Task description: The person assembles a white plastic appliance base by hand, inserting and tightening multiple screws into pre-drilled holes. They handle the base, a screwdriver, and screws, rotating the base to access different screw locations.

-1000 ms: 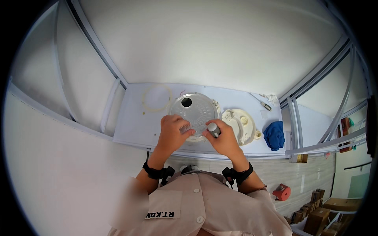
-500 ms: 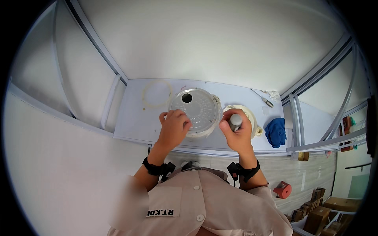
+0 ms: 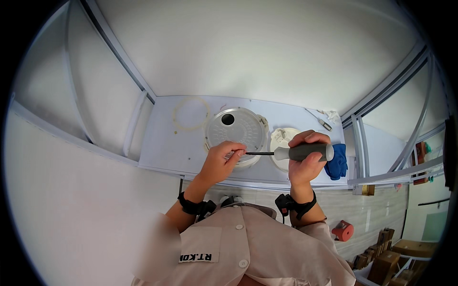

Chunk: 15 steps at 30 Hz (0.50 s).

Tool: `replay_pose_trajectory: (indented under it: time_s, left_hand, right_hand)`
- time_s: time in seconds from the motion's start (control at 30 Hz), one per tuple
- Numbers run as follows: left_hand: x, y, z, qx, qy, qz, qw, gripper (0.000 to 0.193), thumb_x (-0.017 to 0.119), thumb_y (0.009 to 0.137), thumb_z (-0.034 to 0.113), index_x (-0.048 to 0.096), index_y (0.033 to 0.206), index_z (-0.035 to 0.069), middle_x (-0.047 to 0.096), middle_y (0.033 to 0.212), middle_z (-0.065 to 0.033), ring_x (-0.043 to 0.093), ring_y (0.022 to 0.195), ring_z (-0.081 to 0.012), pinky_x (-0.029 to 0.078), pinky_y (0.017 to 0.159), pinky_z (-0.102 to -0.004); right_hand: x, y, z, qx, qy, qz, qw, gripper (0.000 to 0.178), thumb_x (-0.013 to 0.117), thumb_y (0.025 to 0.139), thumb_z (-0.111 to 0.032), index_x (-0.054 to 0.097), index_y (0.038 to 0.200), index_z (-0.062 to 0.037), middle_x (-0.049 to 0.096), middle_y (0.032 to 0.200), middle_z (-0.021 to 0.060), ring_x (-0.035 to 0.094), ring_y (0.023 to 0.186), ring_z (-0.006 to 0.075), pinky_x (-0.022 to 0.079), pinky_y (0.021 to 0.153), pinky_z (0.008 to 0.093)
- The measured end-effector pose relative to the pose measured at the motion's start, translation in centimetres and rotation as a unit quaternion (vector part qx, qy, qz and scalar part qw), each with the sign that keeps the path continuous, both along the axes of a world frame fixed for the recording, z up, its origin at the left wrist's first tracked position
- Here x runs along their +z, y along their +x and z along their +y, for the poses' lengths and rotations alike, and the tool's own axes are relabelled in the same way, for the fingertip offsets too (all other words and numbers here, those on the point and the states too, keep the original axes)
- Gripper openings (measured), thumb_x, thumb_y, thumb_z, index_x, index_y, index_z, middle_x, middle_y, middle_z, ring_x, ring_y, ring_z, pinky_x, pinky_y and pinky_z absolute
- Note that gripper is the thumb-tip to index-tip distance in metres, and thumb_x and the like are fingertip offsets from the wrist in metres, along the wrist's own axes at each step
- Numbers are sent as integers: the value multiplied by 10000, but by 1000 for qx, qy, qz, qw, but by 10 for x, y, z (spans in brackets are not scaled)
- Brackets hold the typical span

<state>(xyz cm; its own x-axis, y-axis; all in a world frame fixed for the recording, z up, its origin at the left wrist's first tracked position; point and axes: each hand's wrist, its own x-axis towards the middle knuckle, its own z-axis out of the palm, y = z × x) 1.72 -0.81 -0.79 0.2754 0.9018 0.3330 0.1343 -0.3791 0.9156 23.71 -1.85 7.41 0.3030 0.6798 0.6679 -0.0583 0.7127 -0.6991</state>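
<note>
In my right hand (image 3: pixel 305 169) is a screwdriver (image 3: pixel 307 152) with a thick dark-grey handle. It lies nearly level, its thin black shaft pointing left. At the shaft's tip, the fingers of my left hand (image 3: pixel 220 164) are pinched together; anything between them is too small to make out. Below both hands sits a round cream housing with a dimpled metal disc (image 3: pixel 243 126) on top, which has a dark round hole near its far left side. A smaller cream round part (image 3: pixel 281 138) lies to its right, partly covered by my right hand.
A thin pale ring (image 3: pixel 208 114) lies on the white table (image 3: pixel 160 143) at left. To the right are a second screwdriver (image 3: pixel 325 125), crumpled white material (image 3: pixel 332 116) and a blue cloth (image 3: pixel 338 164). Metal frames bound both sides. A red stool (image 3: pixel 343 230) and cardboard boxes (image 3: pixel 384 267) stand lower right.
The screwdriver has swung from upright to nearly level, and my right hand has moved right. My left hand has shifted right, its fingertips now at the screwdriver's tip.
</note>
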Motion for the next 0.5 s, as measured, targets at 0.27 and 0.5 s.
replay_pose_trajectory:
  time_s: [0.27,0.5]
  left_hand:
    - [1,-2,-2,1,-58,-32,998,187,752,951,60,758,1126,-4,779,1025,-126,740,891,-167,590,819,-300]
    - [3,-5,0,28,-58,-4,998,168,785,926,82,770,1070,-3,793,972,-87,721,857,-144,574,791,-287]
  right_hand:
    - [-4,-4,2,4,0,1,1000,633,657,960,-639,487,1085,-43,641,817,142,606,722,196,487,671,322]
    - [-3,-7,3,3,-5,3,1000,625,665,959,-630,495,1076,-40,645,820,143,612,733,200,492,687,332]
